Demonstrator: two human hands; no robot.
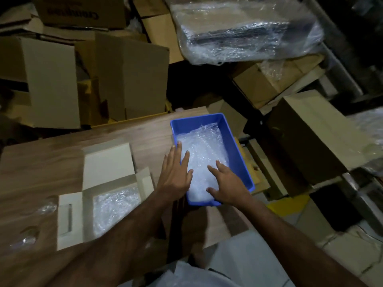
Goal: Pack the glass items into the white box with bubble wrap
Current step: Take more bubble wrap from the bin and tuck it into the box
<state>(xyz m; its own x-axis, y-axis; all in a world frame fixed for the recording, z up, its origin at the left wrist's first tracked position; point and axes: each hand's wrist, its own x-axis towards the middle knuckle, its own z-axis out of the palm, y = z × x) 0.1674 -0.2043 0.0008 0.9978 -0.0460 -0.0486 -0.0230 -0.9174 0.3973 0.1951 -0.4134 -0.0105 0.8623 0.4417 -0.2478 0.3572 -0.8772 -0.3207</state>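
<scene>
A blue plastic tray (232,137) sits at the right edge of the wooden table, filled with bubble wrap (203,148). My left hand (176,172) lies flat over the tray's left rim, fingers straight on the wrap. My right hand (226,183) rests spread on the wrap at the tray's near end. To the left lies the open white box (107,160), flaps spread, with bubble wrap (114,206) lining its bottom. A small clear glass item (24,239) lies on the table at far left. No glass shows inside the tray's wrap.
The wooden table (51,158) ends just right of the tray. Cardboard boxes (124,75) are stacked behind it and to the right (310,131). A large bubble-wrapped bundle (244,30) lies on boxes at the back. Another clear piece (47,208) sits by the box's left flap.
</scene>
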